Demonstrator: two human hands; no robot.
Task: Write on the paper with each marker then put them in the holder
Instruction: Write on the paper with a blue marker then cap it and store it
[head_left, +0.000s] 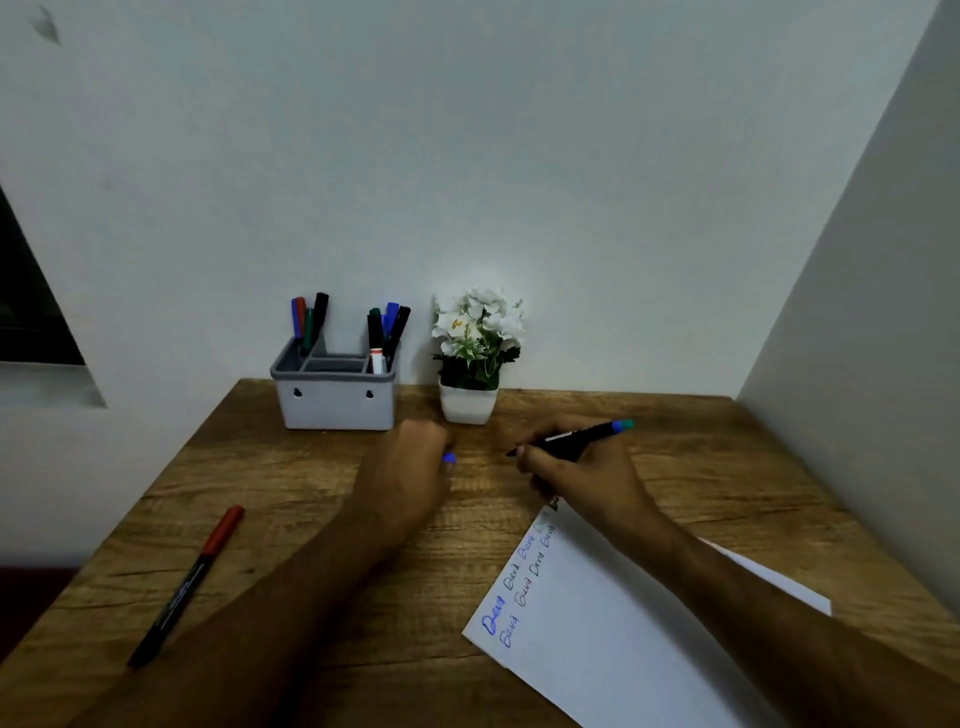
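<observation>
Standing markers (385, 332) filling holder's (335, 402) left and right compartments

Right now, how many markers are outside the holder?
2. A red-capped marker lies on the table's left side; an uncapped marker is held in the right hand. The left hand holds a blue cap. Others may be hidden.

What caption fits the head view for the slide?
Right hand holds an uncapped marker, left hand its blue cap, near the holder.
</observation>
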